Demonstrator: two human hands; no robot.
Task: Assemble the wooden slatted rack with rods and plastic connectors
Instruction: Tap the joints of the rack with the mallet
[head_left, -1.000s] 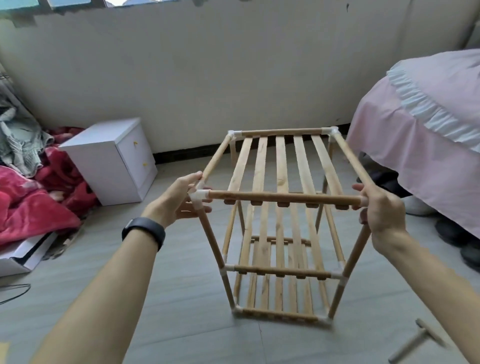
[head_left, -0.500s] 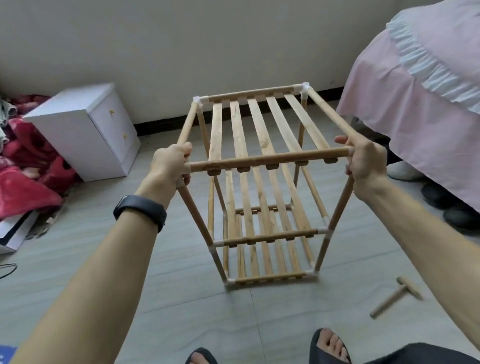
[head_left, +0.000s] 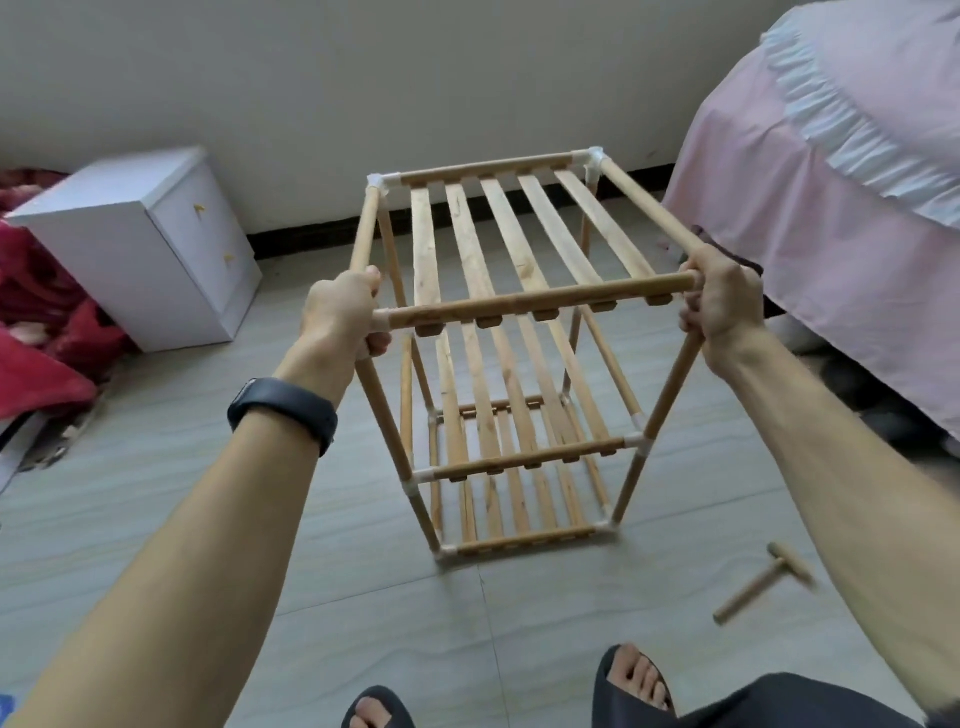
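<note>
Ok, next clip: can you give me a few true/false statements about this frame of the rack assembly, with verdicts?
1. The left hand and the right hand each grip a near top corner of the rack. True.
2. The rack has only two slatted tiers. False: three show, at the top, middle and bottom.
3. A T-shaped wooden piece lies on the floor to the right of the rack. True.
4. The black wristband is on the right wrist. False: it is on the left wrist.
5. The white cabinet stands right of the rack. False: it stands to the left, and the pink bedcover is on the right.
</note>
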